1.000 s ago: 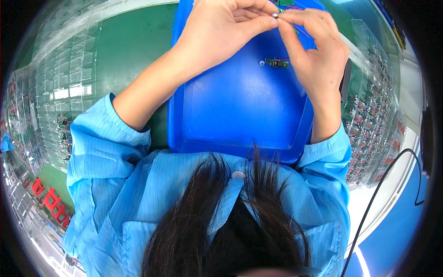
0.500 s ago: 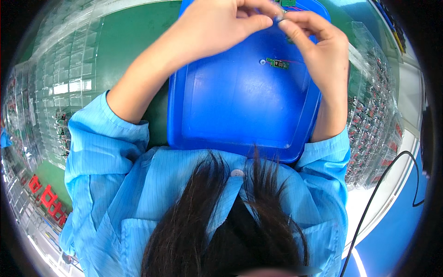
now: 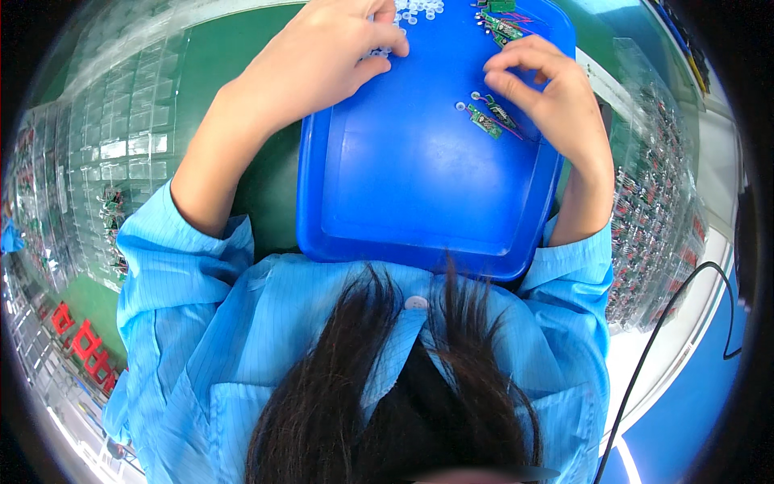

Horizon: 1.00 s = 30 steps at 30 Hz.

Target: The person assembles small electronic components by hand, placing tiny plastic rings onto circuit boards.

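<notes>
My left hand (image 3: 334,52) reaches into a pile of small clear round caps (image 3: 419,10) at the far left of the blue tray (image 3: 419,194). Its thumb and forefinger are apart; some other fingertips are hidden. Over the tray's right side hovers my right hand (image 3: 548,93), fingers loosely curled, thumb slightly apart, with nothing visible between them. Just left of and below it lie two small green circuit boards, one nearer (image 3: 484,122) and one farther (image 3: 501,111). Each has a round cap at its end, and thin red wires run from them.
More green circuit boards (image 3: 501,28) with red wires lie at the tray's far right. Clear plastic trays (image 3: 121,121) stand on the left; others packed with wired parts (image 3: 653,234) are on the right. A black cable (image 3: 653,347) curves down the right side.
My hands have come apart: the left moved left to the caps, the right slightly down. A second circuit board with a cap now lies beside the first, which has turned slightly.
</notes>
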Each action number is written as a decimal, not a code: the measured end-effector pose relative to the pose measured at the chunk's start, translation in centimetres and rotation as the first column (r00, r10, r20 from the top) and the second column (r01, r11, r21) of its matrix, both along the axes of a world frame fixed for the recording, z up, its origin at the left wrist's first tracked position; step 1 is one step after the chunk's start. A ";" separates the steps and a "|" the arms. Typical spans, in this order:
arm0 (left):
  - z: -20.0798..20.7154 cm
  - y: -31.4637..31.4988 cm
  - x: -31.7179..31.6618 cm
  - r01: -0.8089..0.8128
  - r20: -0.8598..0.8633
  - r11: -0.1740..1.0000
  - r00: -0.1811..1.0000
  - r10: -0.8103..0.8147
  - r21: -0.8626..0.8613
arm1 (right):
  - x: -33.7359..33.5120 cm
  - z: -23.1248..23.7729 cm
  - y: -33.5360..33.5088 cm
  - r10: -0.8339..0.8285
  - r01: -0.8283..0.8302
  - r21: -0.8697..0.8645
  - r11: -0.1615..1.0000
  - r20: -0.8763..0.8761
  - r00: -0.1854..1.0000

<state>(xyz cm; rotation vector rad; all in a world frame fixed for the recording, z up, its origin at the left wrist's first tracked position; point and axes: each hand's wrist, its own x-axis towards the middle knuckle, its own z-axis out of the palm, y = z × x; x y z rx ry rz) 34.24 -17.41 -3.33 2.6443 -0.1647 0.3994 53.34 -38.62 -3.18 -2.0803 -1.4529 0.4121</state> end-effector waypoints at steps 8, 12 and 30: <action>-0.8 -1.6 0.7 -0.021 0.139 0.985 0.990 -0.002 0.170 | 1.6 -2.1 1.5 -0.176 0.123 0.132 0.984 0.551 0.816; 0.7 -2.9 3.0 -0.172 -0.099 0.881 0.985 0.143 -0.440 | 1.6 -2.7 1.6 -0.223 0.165 0.155 0.974 0.526 0.821; -4.8 -0.7 5.8 -0.212 -0.153 0.658 0.977 0.146 -0.723 | 5.1 -2.6 1.4 -0.196 0.239 0.140 0.961 -0.267 0.943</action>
